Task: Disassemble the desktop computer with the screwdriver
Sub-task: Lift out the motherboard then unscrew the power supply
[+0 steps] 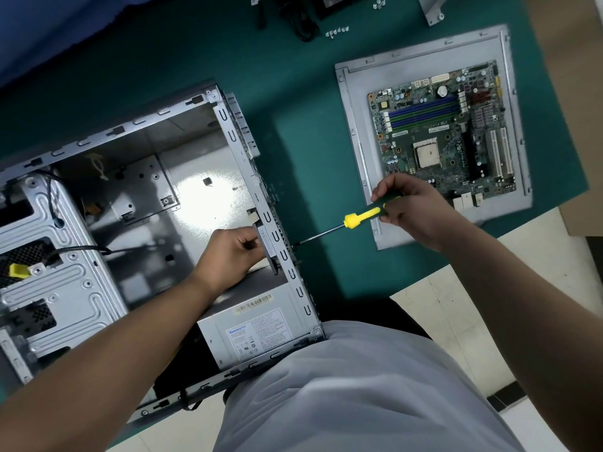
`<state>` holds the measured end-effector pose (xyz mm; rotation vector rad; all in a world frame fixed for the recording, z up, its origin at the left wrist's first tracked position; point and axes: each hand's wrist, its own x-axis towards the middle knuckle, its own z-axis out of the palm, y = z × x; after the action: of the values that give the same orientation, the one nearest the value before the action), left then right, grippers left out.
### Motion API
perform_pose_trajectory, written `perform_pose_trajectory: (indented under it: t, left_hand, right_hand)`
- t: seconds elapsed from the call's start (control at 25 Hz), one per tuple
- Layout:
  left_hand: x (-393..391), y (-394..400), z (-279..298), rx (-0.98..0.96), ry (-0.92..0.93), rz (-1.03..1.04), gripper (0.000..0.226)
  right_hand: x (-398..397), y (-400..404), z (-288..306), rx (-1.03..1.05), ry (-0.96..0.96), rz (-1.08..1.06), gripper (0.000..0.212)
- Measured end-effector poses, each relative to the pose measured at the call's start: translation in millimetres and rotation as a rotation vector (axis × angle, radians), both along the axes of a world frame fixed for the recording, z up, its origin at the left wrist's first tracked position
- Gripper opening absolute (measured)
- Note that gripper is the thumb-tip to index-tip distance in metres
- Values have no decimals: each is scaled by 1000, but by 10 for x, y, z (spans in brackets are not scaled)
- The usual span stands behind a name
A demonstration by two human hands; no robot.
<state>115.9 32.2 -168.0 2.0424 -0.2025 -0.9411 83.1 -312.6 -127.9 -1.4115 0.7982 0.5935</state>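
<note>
The desktop computer case (pixel 137 203) lies open on the green mat (pixel 293 93), at about 9 o'clock in the view. The right hand (pixel 408 207) is closed around the green and yellow handle of the screwdriver (pixel 359 220). The thin shaft points toward 8 o'clock and its tip meets the outside of the rear wall of the case. The left hand (pixel 233 252) is inside the case, just on the other side of this wall. Its fingers are curled and they pinch a small dark part against the wall; I cannot tell what part it is. The power supply (pixel 257 331) sits in the case corner at 6 o'clock from the left hand. The motherboard (pixel 447 132) rests on a grey side panel (pixel 359 109) at 2 o'clock, apart from the case. Small screws (pixel 337 31) lie in a row at 12 o'clock.
</note>
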Motion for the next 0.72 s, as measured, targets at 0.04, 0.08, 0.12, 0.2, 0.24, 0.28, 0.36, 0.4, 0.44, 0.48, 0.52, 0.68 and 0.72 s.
perform_pose_trajectory:
  t: [0.04,0.08,0.12,0.2,0.24,0.28,0.36,0.4,0.44,0.48,0.52,0.68,0.72]
  left_hand:
    - [2,2,-3,2,-1,-2,15]
    - [5,3,-4,1,-3,-3,15]
    - [7,1,-1,-2,-4,-3,14]
    - [8,-6,12,-7,3,-4,16]
    - [10,-6,17,-7,6,-3,17]
    - [11,-6,18,-10,7,-2,17]
    - [11,-8,17,-6,13,-9,15]
    - [13,-7,18,-1,14,-13,14]
    - [16,-6,17,1,13,-16,13]
    - [16,-5,17,0,11,-18,13]
    - [15,-6,19,-3,11,-18,14]
    - [16,-10,32,-10,20,-11,14]
    - [14,-13,36,-10,17,-6,15]
  right_hand:
    - [6,14,1,-5,1,-27,48]
    - [13,17,-1,-12,-1,-51,47]
    - [20,13,-4,-14,1,-77,47]
    - [18,-11,-27,-12,7,-131,45]
    - [12,-27,-40,-16,10,-156,44]
    - [3,-49,-62,-27,13,-184,43]
    - [-8,-53,-95,-51,16,-260,42]
    - [-8,-23,-108,-60,7,-300,43]
    - [-8,24,-124,-72,-12,-327,43]
    - [-15,86,-139,-85,-37,-328,42]
    - [-33,159,-167,-103,-66,-299,41]
    - [-123,431,-296,-517,-148,161,28]
    - [-127,494,-321,-646,-188,285,26]
